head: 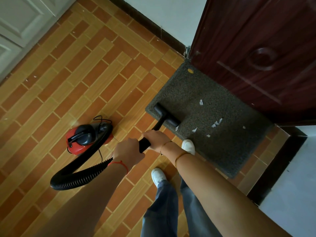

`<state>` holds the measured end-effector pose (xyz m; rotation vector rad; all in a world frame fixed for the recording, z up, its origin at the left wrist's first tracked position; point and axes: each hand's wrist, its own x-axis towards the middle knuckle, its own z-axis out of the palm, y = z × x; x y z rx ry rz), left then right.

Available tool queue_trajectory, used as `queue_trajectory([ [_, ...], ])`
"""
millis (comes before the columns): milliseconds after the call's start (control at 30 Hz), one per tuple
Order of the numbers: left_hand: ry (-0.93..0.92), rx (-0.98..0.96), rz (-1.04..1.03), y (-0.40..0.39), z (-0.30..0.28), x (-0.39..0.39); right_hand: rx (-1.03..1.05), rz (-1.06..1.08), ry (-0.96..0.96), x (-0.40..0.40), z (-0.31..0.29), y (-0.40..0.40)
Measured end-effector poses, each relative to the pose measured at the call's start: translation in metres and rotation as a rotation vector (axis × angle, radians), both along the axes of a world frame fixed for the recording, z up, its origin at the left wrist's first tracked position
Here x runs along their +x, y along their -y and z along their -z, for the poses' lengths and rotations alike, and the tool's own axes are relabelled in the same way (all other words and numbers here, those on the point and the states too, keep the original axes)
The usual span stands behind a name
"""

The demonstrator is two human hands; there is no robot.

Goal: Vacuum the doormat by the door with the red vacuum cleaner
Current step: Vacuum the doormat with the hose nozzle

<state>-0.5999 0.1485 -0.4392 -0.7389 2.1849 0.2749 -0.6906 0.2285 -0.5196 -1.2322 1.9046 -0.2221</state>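
Down at the near-left corner of the doormat [213, 106], the vacuum's black floor nozzle [166, 115] rests on the pile, its long axis running along the mat's left edge, from the corner toward the mat's middle. A black wand [158, 125] rises from the nozzle's centre and slants back toward the person, so the tool points away from them, toward the dark red door [256, 57] that stands along the mat's far edge.

Both hands grip the wand's upper end. The right hand [156, 139] sits farther down the tube, fingers wrapped around it; the left hand [129, 152] closes round the handle just behind, where the ribbed black hose [77, 177] joins, though its fingertips are hidden under the palm, so the grip there is probably a full fist.

The hose loops over the tiled floor [77, 65] to the red vacuum cleaner [85, 139], which sits on the tiles left of the mat, well apart from it. White paper scraps [216, 124] lie scattered across the mat's middle, one touching the nozzle's right end, and a small yellow fleck [190, 71] lies near the far-left corner. One white shoe [188, 146] stands on the mat's near edge, the other [158, 176] on the tiles.
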Motion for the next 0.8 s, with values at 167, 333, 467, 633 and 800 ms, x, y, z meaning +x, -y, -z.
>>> queue_trajectory([
  [167, -0.027, -0.023, 0.039, -0.001, 0.004, 0.011, -0.002, 0.034, -0.003, 0.010, 0.005, -0.001],
  [333, -0.076, -0.022, 0.074, -0.007, 0.011, -0.012, 0.005, 0.069, -0.051, -0.014, 0.010, -0.010],
  [467, -0.083, -0.007, 0.088, -0.015, 0.015, -0.048, 0.026, 0.075, -0.078, -0.051, 0.015, -0.018],
  [633, -0.100, 0.037, 0.063, -0.023, 0.025, -0.101, 0.038, 0.082, -0.090, -0.105, 0.022, -0.027],
  [800, -0.102, 0.069, 0.032, -0.031, 0.035, -0.156, 0.058, 0.058, -0.116, -0.160, 0.025, -0.036],
])
